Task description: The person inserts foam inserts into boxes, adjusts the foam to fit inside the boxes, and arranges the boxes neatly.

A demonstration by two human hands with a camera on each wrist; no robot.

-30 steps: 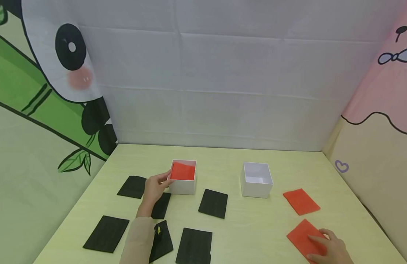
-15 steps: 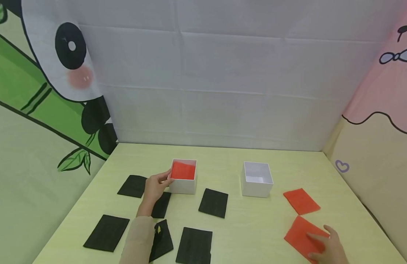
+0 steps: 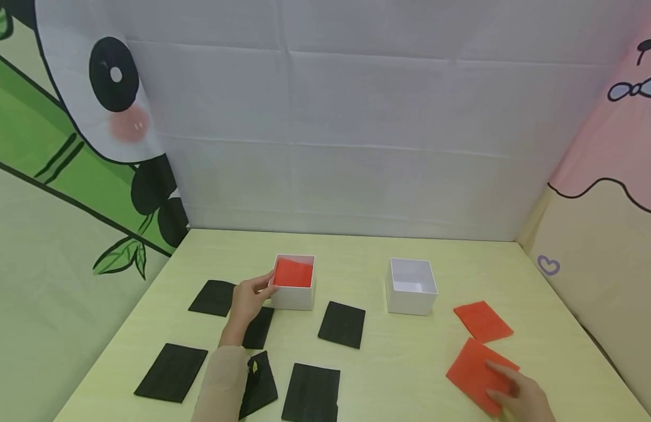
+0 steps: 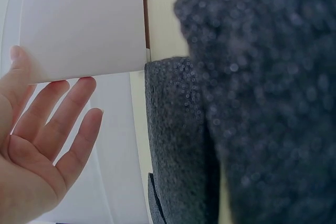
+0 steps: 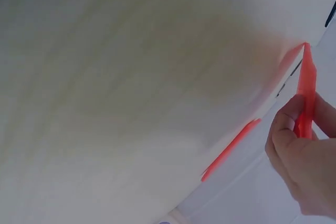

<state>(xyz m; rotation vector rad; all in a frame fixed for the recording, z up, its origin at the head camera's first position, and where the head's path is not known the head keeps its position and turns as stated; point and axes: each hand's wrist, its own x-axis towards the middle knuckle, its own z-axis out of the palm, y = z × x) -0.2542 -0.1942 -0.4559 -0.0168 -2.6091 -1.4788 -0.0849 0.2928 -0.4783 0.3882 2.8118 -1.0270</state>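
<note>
- On my head feed, the near red square (image 3: 470,372) has slid away from me and a little left over the last second; the right hand (image 3: 524,397) moved with it.
- In the right wrist view I now have it edge-on, pinched between thumb and fingers. I read that as a secure pick-up of this piece, though I cannot tell whether its far corner is off the counter (image 3: 394,369).
- From my angle its far corner now overlaps the tip of the far red square (image 3: 482,321); I can't confirm that they touch. That one lies where it was.
- My left hand (image 3: 246,302) has not shifted: fingers fairly straight, fingertips and thumb touching the left white box (image 3: 292,299) at its near left corner. I judge it is steadying the box.
- Inside that box, the folded red piece (image 3: 293,274) sits unchanged, so I count the work as partly along.
- The right white box (image 3: 411,300) and the black squares (image 3: 342,325) have stayed put, untouched by either hand's fingertips.
</note>
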